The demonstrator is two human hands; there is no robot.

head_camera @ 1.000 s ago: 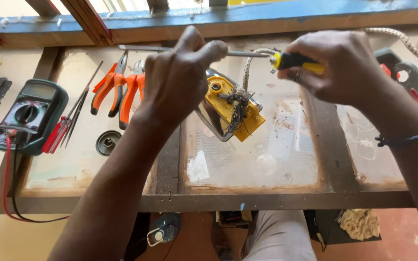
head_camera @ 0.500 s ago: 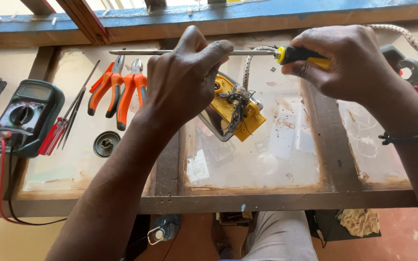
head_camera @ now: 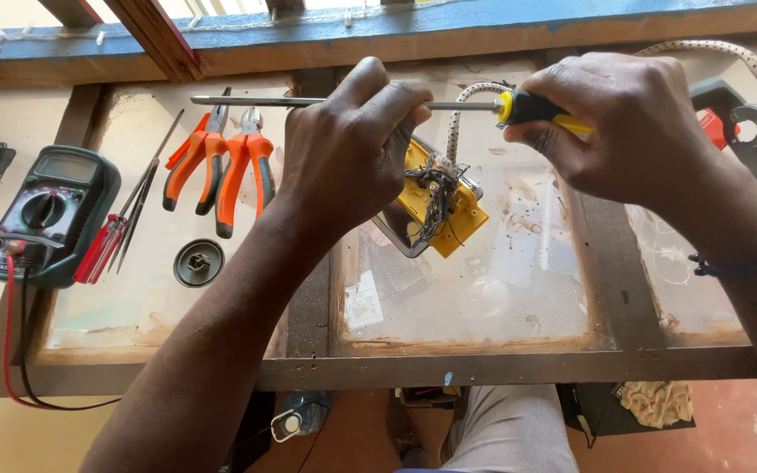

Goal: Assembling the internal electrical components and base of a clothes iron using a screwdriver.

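A: Bench [head_camera: 501, 363] at centre; what is over it?

B: Iron [head_camera: 435, 201], yellow, at its middle. Left hand [head_camera: 352, 153] pinches the screwdriver [head_camera: 449, 106] shaft at twelve o'clock; right hand [head_camera: 624, 123] at two o'clock, fingers clamped on the handle.

A: At nine o'clock?

B: Multimeter [head_camera: 45, 215], pliers [head_camera: 221, 166].

The screwdriver [head_camera: 449, 104] has a yellow and black handle and a shiny grey shaft, and the part [head_camera: 442, 200] under it is yellow with dark tangled wires. The cord [head_camera: 466, 109] is white with black dots, the pliers [head_camera: 221, 166] have orange handles, and the meter [head_camera: 45, 215] is dark green with a red wire and a black wire. The knob [head_camera: 198, 263] is grey, the small screwdriver [head_camera: 102, 248] is red, the tabletop [head_camera: 501, 363] is brown wood, and the wristband [head_camera: 742, 265] is blue.
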